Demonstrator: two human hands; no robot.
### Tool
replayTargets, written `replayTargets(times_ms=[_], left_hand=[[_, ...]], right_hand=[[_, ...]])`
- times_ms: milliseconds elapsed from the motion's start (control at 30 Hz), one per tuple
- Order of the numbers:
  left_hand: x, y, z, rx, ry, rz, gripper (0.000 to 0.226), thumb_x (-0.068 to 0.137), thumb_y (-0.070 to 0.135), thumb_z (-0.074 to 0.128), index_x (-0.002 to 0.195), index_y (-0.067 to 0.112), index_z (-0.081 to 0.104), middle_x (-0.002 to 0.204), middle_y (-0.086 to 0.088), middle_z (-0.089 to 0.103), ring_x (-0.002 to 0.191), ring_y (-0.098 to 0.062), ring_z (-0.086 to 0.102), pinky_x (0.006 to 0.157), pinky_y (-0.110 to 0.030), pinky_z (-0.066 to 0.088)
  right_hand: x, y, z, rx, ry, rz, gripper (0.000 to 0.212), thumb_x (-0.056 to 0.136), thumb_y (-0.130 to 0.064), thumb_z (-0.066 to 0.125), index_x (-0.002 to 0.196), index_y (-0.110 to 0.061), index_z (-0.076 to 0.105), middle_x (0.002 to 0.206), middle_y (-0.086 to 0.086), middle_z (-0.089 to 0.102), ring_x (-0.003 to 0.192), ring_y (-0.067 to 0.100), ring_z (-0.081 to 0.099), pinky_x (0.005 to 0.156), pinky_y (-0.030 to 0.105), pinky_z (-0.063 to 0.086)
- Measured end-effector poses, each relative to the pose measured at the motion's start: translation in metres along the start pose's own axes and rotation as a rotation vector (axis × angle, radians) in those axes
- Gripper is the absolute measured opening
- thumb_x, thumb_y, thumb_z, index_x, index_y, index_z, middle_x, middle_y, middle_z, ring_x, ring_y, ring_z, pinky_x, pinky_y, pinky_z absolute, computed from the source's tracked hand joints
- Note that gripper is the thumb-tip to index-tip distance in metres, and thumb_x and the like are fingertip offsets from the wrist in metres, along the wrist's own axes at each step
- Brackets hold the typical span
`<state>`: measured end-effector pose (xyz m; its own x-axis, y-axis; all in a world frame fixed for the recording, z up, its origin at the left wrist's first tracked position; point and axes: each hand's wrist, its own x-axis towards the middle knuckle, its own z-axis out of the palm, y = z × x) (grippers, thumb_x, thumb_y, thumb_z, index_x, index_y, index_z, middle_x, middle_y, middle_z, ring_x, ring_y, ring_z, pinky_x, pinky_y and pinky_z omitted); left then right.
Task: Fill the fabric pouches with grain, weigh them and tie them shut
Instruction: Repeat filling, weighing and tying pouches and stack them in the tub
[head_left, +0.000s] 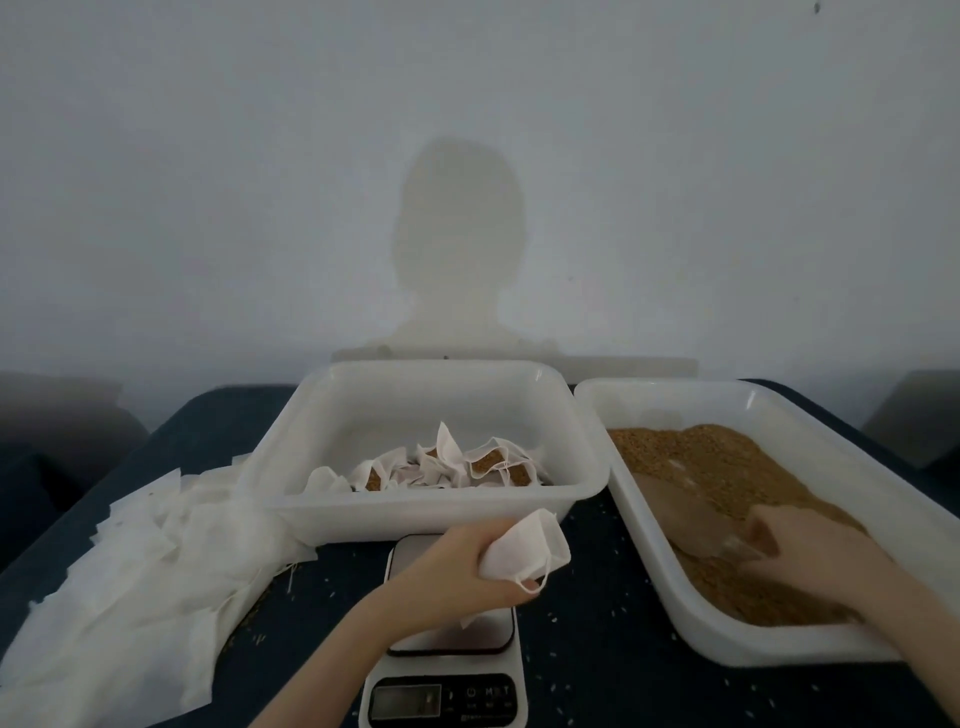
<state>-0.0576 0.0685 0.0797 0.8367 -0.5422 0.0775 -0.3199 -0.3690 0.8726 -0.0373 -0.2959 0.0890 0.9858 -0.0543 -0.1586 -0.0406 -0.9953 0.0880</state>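
**A:** What is nearest, at 6 o'clock?

**B:** A digital kitchen scale (451, 636), its display too dim to read. Just above its platform the left hand (457, 574) grips an empty white fabric pouch (524, 551), fingers curled round it, its mouth turned toward 3 o'clock.

**A:** And the right hand?

**B:** The right hand (800, 553) is at 4 o'clock, inside the grain tub (737, 652). Its fingers curl round the handle of a translucent scoop (685, 512) that lies dug into the brown grain (727, 467).

**A:** How should this step go?

**B:** My judgement: lift a modest scoopful, bring the pouch mouth to the tub's rim, hold it wide open, and tip slowly. Loose kernels already dot the dark table (597, 597), so spilling is a real risk.

**A:** What do the containers hold?

**B:** The grain tub is roughly half full, heaped toward its far end. At 12 o'clock, beyond the scale, a white bin (415, 514) holds a layer of filled pouches (467, 465), brown showing through the cloth; I cannot tell whether they are tied. At 9 o'clock a loose pile of empty pouches (135, 561) lies on the table, in no container.
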Motion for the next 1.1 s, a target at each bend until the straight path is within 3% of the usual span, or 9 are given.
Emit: replayTargets(times_ms=[167, 300, 433, 533, 633, 733, 867, 1000, 1100], left_hand=[[0.002, -0.002, 0.004, 0.002, -0.016, -0.018, 0.037, 0.072, 0.051, 0.067, 0.100, 0.069, 0.050, 0.103, 0.034, 0.059, 0.097, 0.012, 0.054, 0.072, -0.001, 0.042], [-0.001, -0.005, 0.000, -0.007, -0.003, -0.039, 0.037, 0.074, 0.050, 0.067, 0.100, 0.069, 0.050, 0.103, 0.033, 0.059, 0.096, 0.012, 0.055, 0.072, -0.001, 0.042], [-0.002, -0.008, -0.003, -0.010, 0.014, -0.051, 0.038, 0.074, 0.050, 0.067, 0.098, 0.072, 0.049, 0.104, 0.034, 0.059, 0.096, 0.012, 0.055, 0.072, -0.003, 0.043], [0.000, -0.012, -0.001, -0.002, -0.003, -0.057, 0.035, 0.073, 0.051, 0.066, 0.099, 0.069, 0.051, 0.103, 0.034, 0.059, 0.096, 0.011, 0.055, 0.071, -0.004, 0.044], [0.004, -0.014, 0.005, 0.008, -0.018, -0.057, 0.034, 0.074, 0.049, 0.067, 0.104, 0.060, 0.055, 0.104, 0.028, 0.062, 0.096, 0.007, 0.057, 0.073, -0.007, 0.046], [0.009, -0.017, 0.012, 0.020, -0.021, -0.054, 0.035, 0.073, 0.048, 0.066, 0.107, 0.052, 0.058, 0.103, 0.021, 0.065, 0.096, 0.003, 0.059, 0.079, -0.014, 0.049], [0.011, -0.022, 0.016, 0.095, -0.023, -0.059, 0.031, 0.072, 0.049, 0.066, 0.101, 0.056, 0.057, 0.099, 0.025, 0.063, 0.094, 0.005, 0.058, 0.077, -0.014, 0.045], [0.010, -0.028, 0.014, 0.172, -0.029, -0.083, 0.028, 0.068, 0.058, 0.064, 0.094, 0.063, 0.053, 0.093, 0.034, 0.059, 0.091, 0.014, 0.054, 0.072, -0.007, 0.042], [0.008, -0.030, 0.011, 0.237, -0.004, -0.075, 0.038, 0.062, 0.064, 0.058, 0.090, 0.082, 0.039, 0.096, 0.053, 0.048, 0.095, 0.030, 0.042, 0.076, 0.006, 0.031]], right_hand=[[0.013, 0.000, 0.007, 0.115, -0.154, -0.010, 0.024, 0.088, -0.038, 0.064, 0.109, -0.029, 0.055, 0.104, -0.013, 0.060, 0.090, 0.002, 0.059, 0.081, 0.022, 0.052], [0.012, 0.009, 0.001, 0.188, -0.119, 0.018, 0.016, 0.089, -0.031, 0.060, 0.098, -0.017, 0.062, 0.090, -0.003, 0.065, 0.078, 0.009, 0.060, 0.068, 0.022, 0.045], [0.005, 0.035, -0.010, 0.121, -0.068, 0.148, 0.015, 0.091, -0.041, 0.057, 0.090, -0.026, 0.059, 0.088, -0.007, 0.062, 0.078, 0.004, 0.059, 0.075, 0.021, 0.050], [-0.001, 0.053, -0.028, 0.058, -0.105, 0.303, 0.033, 0.091, -0.046, 0.056, 0.068, -0.025, 0.046, 0.068, -0.009, 0.052, 0.058, 0.004, 0.051, 0.054, 0.013, 0.041], [0.006, 0.054, -0.040, 0.115, -0.129, 0.391, 0.029, 0.085, -0.035, 0.064, 0.066, -0.017, 0.050, 0.066, -0.001, 0.056, 0.054, 0.011, 0.053, 0.050, 0.018, 0.044], [0.026, 0.034, -0.039, 0.172, -0.107, 0.364, 0.020, 0.083, -0.027, 0.065, 0.074, -0.013, 0.054, 0.069, 0.001, 0.057, 0.054, 0.012, 0.052, 0.045, 0.018, 0.041], [0.066, 0.006, -0.020, 0.222, -0.043, 0.255, 0.026, 0.094, -0.034, 0.056, 0.095, -0.009, 0.061, 0.077, 0.000, 0.057, 0.064, 0.012, 0.052, 0.059, 0.020, 0.046], [0.090, -0.007, -0.006, 0.357, 0.006, 0.197, 0.036, 0.097, -0.036, 0.053, 0.070, -0.012, 0.055, 0.063, -0.001, 0.053, 0.048, 0.010, 0.042, 0.048, 0.019, 0.036], [0.100, -0.010, -0.008, 0.348, 0.028, 0.154, 0.034, 0.095, -0.034, 0.056, 0.067, -0.014, 0.054, 0.062, -0.001, 0.054, 0.050, 0.010, 0.045, 0.048, 0.020, 0.036]])
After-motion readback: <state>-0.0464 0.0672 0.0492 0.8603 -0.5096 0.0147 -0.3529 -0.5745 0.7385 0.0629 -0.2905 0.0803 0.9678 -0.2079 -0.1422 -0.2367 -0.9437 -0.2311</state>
